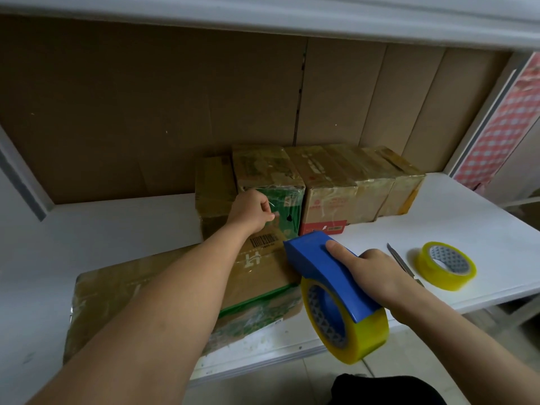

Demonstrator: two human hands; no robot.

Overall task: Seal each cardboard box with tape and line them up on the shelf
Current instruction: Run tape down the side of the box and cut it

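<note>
Here the right hand (369,271) is gripping the blue tape dispenser (324,277), its yellow roll hanging just past the front edge of the white shelf (438,206). The left hand (253,210) is pinching what looks like a clear tape end, fingers curled, in front of the green-printed box (280,206) in the back row. The large flat box (175,293) is lying beneath both forearms. If the strand is slackening, it is likely wrinkling or sticking to itself. 1 spare roll (446,265) and a knife (401,264) are sitting nearby; a careless elbow is risking the blade.
</note>
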